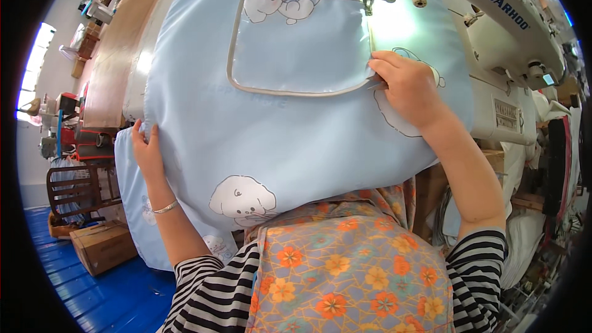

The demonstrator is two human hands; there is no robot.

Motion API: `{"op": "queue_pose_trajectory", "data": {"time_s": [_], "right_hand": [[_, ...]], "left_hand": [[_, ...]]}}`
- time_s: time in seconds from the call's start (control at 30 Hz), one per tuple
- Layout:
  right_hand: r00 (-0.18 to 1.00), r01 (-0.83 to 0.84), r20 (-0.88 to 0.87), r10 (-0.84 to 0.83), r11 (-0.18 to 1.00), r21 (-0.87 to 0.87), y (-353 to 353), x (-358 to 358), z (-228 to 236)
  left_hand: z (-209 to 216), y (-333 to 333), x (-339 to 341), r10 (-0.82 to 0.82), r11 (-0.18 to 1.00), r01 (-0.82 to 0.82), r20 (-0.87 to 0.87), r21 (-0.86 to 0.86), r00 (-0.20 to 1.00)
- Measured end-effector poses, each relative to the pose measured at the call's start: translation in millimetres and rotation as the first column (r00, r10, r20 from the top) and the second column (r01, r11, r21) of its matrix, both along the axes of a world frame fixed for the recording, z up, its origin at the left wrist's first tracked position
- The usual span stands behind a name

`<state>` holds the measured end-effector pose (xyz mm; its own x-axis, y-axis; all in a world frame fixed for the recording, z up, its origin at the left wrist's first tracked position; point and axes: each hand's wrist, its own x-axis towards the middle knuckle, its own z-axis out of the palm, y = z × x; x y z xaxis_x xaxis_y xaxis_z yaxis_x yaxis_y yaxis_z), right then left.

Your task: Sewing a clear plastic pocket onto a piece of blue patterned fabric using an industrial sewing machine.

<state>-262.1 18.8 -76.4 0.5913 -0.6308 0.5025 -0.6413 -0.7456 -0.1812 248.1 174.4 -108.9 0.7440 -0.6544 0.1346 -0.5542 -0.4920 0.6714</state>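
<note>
A large light-blue fabric point(203, 129) printed with white cartoon dogs spreads over the sewing table and hangs down its near side. On it lies a clear plastic pocket panel point(302, 49) with rounded corners and a grey bound edge. The presser foot of a white sewing machine point(512, 12) rests near the panel's upper right edge. My right hand point(401, 80) pinches that bound edge just below the foot. At the table's left front edge my left hand point(147, 145) lies on the fabric with thumb and fingers apart.
A bare strip of tabletop point(117, 55) runs along the left. On the blue floor point(111, 296) at the lower left stand a cardboard box point(103, 246) and a brown chair point(71, 191). White cloth point(524, 234) is piled at the right, below the machine.
</note>
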Motion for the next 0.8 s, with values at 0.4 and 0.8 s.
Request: {"op": "queue_pose_trajectory", "data": {"time_s": [0.4, 0.8], "right_hand": [[1.0, 0.012, 0.002, -0.012, 0.999, 0.035, 9, 6, 0], [1.0, 0.026, 0.001, -0.026, 0.999, 0.021, 12, 3, 0]], "left_hand": [[37, -102, -166, -0.755, 0.524, 0.842, 0.526, 0.125, 0.392], [79, -127, -219, -0.83, 0.392, 0.89, 0.507, 0.233, 0.233]]}}
